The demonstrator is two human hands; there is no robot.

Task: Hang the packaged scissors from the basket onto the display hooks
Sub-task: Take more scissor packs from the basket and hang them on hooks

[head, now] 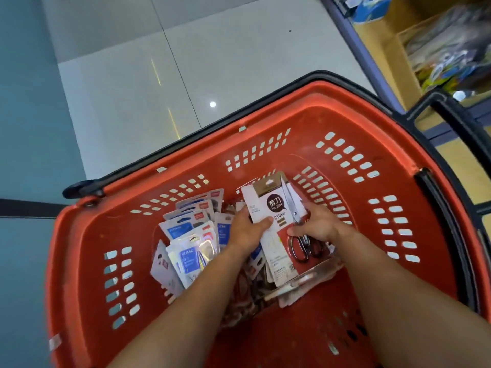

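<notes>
**Reader:** Head view — what does it show, looking down?

**Describer:** A red plastic shopping basket [265,123] with slotted walls and black handles fills most of the picture, standing on a pale tiled floor [127,83]. Two bare forearms reach down into it. Both hands are on one stack of packaged scissors [275,216] — white cards with a black speech-bubble label, steel blades and loop handles showing along the right edge. The stack leans against the basket's far right inside.

**Reader:** How are the hands holding it?

**Describer:** The left hand [245,229] clasps the stack's left edge, thumb pressed on the card face, its fingers hidden behind. The right hand [317,225] covers the right side, its fingers [297,231] curled and pressed onto the card just above the scissor handles. Both hands look closed on the stack, which seems to rest among the other goods rather than being lifted clear, though I cannot tell for certain.

**Reader:** What else is in the basket?

**Describer:** A loose heap of blue-and-white carded packs [191,235] lies to the left of the hands, with more packaging beneath and in front.

**Reader:** And the display hooks?

**Describer:** None are visible. A shelf unit [438,49] with blurred, colourful goods sits at the upper right, beside the basket.

**Reader:** So how far along is the job?

**Describer:** Early in this cycle, by my reading — the scissors are gripped but remain in the basket. Lifting them out, carrying them to the hooks and threading each card's hang hole all remain.
</notes>
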